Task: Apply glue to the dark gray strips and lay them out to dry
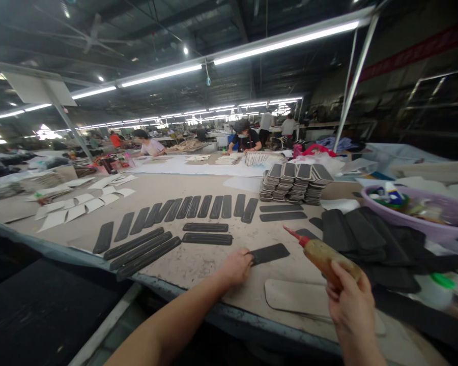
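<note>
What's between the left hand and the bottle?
Head view: one dark pad, its left end at the left hand's fingers, then a narrow stretch of tabletop before the bottle.

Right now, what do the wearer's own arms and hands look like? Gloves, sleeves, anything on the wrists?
Left hand and right hand: both ungloved, five-fingered. No watch or band on either wrist. Both visible forearms bare, no sleeve in frame. No cables or markings seen. Rings: too blurred to tell.
</note>
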Demonstrator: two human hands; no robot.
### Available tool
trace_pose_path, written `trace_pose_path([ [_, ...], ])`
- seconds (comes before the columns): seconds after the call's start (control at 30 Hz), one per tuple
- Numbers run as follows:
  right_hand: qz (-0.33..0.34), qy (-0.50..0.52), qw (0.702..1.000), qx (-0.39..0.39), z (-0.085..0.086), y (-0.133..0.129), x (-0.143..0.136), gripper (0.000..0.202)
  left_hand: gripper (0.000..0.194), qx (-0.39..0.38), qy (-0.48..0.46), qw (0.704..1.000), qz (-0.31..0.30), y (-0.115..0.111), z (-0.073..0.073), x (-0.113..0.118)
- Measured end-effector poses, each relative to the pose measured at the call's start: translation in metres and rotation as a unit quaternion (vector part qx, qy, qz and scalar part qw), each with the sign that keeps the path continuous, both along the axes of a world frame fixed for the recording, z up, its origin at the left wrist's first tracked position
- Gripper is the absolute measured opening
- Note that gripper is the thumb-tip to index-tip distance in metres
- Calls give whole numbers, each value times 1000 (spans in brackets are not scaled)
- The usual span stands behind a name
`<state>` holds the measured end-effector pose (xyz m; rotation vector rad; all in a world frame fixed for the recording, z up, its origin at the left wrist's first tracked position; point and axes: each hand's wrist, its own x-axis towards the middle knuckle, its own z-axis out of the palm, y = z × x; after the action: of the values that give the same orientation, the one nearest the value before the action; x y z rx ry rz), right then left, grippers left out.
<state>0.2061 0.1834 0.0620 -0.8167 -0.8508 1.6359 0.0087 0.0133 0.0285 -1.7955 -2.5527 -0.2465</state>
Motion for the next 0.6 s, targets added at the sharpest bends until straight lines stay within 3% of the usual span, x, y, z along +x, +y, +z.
trace_pose_path([
  [0.23,32,-15,999,10,-5,-6,-7,49,25,50,-26,998,15,-50,-14,-16],
  [0.6,77,-64,995,21,-3,-32,-15,58,25,104,-90,990,3,-62,-27,-23],
])
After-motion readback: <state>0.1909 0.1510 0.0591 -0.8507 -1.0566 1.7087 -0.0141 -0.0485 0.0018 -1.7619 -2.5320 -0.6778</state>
